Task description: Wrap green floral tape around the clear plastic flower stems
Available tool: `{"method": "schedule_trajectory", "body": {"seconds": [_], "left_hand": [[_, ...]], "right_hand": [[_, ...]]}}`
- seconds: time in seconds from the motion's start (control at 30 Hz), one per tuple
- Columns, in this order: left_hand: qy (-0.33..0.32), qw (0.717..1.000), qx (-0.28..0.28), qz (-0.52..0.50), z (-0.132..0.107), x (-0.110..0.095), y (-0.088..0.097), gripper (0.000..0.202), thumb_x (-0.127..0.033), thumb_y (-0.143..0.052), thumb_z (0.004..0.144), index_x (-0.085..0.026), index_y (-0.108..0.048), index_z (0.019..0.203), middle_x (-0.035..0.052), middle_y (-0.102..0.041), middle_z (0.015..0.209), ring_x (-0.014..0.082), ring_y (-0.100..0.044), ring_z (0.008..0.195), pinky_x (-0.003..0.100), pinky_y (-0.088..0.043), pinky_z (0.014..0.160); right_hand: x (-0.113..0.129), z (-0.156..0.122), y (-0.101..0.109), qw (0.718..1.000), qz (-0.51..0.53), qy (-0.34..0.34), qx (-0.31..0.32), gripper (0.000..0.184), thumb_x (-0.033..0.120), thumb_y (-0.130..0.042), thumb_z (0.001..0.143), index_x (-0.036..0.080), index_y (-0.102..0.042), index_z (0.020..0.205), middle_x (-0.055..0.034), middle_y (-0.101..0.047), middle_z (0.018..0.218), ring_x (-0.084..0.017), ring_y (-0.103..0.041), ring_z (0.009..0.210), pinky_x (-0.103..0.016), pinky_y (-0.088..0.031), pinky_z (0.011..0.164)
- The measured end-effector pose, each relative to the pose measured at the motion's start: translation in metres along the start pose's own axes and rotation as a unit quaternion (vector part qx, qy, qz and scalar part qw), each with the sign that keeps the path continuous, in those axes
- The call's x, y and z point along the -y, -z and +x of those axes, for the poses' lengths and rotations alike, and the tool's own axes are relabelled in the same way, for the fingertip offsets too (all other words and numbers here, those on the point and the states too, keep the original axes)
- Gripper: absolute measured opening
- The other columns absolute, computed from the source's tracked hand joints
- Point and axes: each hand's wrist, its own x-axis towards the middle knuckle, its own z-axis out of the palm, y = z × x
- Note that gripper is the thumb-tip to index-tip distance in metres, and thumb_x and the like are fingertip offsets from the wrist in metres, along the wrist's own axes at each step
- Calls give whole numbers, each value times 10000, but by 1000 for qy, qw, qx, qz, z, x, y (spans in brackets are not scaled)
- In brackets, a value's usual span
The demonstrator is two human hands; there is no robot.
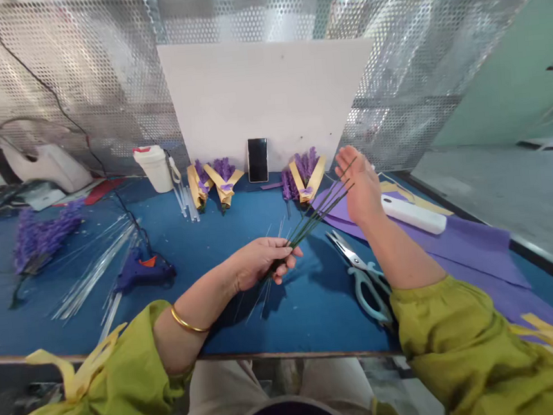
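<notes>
While the left hand (265, 260) pinches thin, straight, dark-green stems (313, 219), the right hand (360, 186), palm spread, is at their tips.

On the flat blue surface (311, 326), a purple flower bunch (42, 241), thin silvery strands (91, 272) and a dark-blue glue gun (139, 272) are laid at left. A white lidded cup (154, 171) and tan-wrapped purple bouquets (307, 174) are set along the back; teal-handled metal scissors (357, 262) and purple sheets (471, 248) are placed at right.
</notes>
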Motion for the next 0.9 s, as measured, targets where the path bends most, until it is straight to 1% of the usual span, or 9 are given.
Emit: {"method": "schedule_trajectory", "body": {"seconds": [0.1,0.23,0.33,0.47,0.53,0.6,0.73,0.83,0.9], "left_hand": [[7,1000,-3,5,1,1,2,160,-255,-599,828,-113,-618,898,2,-536,692,54,-437,481,181,-388,427],[1,1000,2,2,0,2,3,175,-252,-595,839,-107,-638,928,6,-535,709,52,-437,484,184,-385,432],[4,1000,-2,-2,-1,0,3,202,-250,-602,839,-108,-657,972,8,-533,730,46,-428,481,187,-379,435],[15,1000,-5,-19,-3,-2,2,190,-223,-607,838,-101,-672,969,-6,-517,704,29,-402,471,191,-423,508],[18,999,-2,-28,-3,-3,2,175,-207,-611,832,-104,-675,960,-8,-515,692,32,-414,481,201,-449,550],[16,999,2,-32,-2,-2,2,179,-202,-624,821,-111,-676,966,4,-528,711,45,-442,505,209,-459,555],[5,999,5,-36,-2,-2,3,223,-208,-638,814,-115,-669,1015,26,-530,780,51,-453,531,174,-377,457],[6,999,6,-47,-3,-4,2,234,-220,-618,837,-112,-659,1041,16,-503,791,22,-375,492,150,-277,404],[10,999,4,-49,-4,-6,2,239,-238,-593,859,-110,-654,1051,2,-478,777,11,-321,466,147,-236,388]], "right_hand": [[-1,-2,-3,1000,26,10,-9,577,655,-455,839,288,-515,1280,-74,-522,1378,-263,-504,1268,-488,-399,1048],[1,-7,-8,999,48,-5,-14,479,607,-501,839,248,-588,1145,-84,-629,1235,-239,-588,1171,-461,-446,1012],[7,-12,-13,995,80,-51,12,435,595,-502,844,217,-631,1017,-89,-691,1100,-223,-648,1067,-436,-486,972],[14,-21,-20,987,106,-104,56,389,549,-567,824,193,-661,949,-92,-721,987,-213,-683,960,-395,-539,877],[15,-23,-21,986,98,-116,66,349,505,-622,798,186,-677,927,-88,-727,943,-213,-690,915,-374,-553,815],[15,-25,-21,989,63,-116,70,313,465,-645,786,178,-695,900,-82,-730,901,-206,-690,869,-352,-551,769],[14,-27,-20,993,-24,-91,74,270,411,-622,803,163,-722,836,-69,-736,830,-192,-681,833,-326,-526,765],[16,-30,-22,990,-42,-94,96,289,418,-602,815,158,-728,817,-72,-737,812,-189,-677,801,-314,-517,730],[18,-33,-25,985,-45,-108,129,306,427,-592,822,153,-729,811,-82,-737,817,-189,-676,792,-308,-512,710]]}}
